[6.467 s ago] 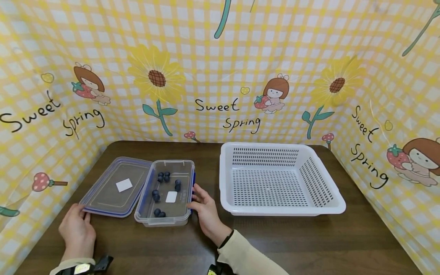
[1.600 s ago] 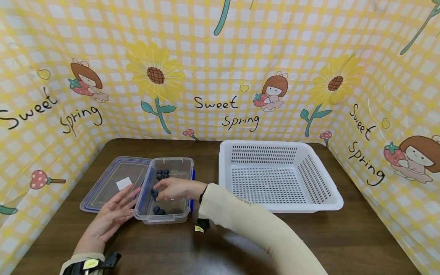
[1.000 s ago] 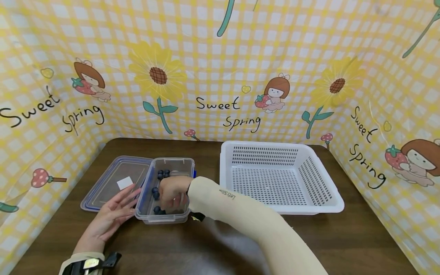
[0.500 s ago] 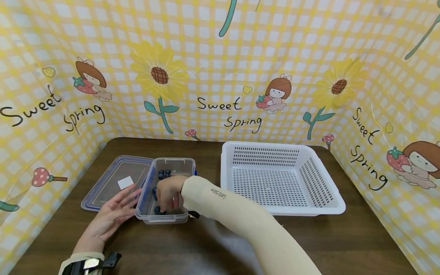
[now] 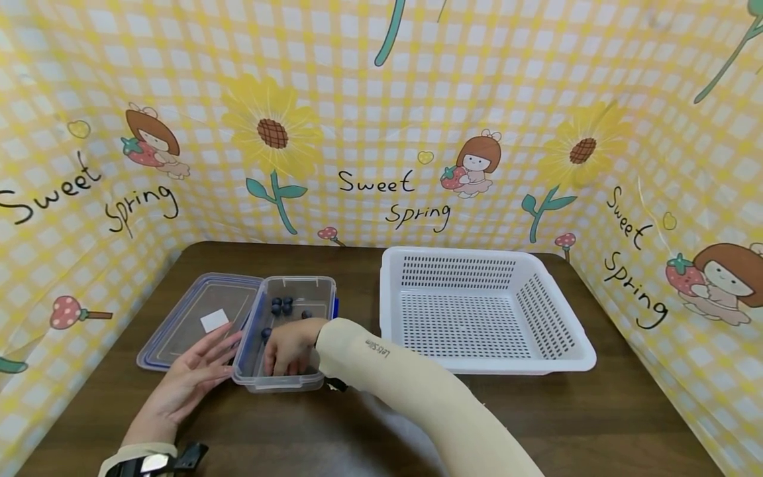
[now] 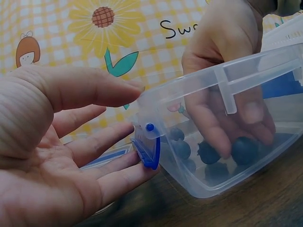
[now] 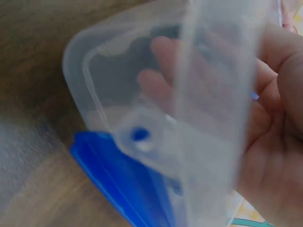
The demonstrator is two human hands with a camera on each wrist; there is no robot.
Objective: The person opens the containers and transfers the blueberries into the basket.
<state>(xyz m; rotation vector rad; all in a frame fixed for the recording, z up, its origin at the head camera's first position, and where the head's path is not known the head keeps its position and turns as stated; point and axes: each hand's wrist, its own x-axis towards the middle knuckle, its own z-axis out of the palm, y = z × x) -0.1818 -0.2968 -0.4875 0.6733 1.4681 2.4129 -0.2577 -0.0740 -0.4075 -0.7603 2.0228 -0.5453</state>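
A clear plastic box [image 5: 324, 289] with blue latches holds several blueberries [image 5: 283, 305]. My right hand [image 5: 290, 346] reaches down inside its front part. In the left wrist view, the fingertips are right at two blueberries [image 6: 245, 150], one finger pointing down between them, the thumb tip just above one. In the head view this hand hides that pair. My left hand [image 5: 189, 381] lies against the box's left side, fingers spread and nearly straight. Its fingertips touch a blue latch [image 6: 150, 152]. Through the box wall in the right wrist view, blurred fingers [image 7: 163, 90] look extended.
The lid [image 5: 185, 324], blue-rimmed with a white square label [image 5: 214, 320], lies left of the box and partly behind my left hand. A white perforated basket [image 5: 465, 366] stands to the right on the dark wooden table [image 5: 572, 414]. A yellow checked cloth [image 5: 369, 106] encloses the table.
My left hand has gone from the lid's corner to the box's side. The right hand has moved from outside the box into it, then forward to the front blueberries.
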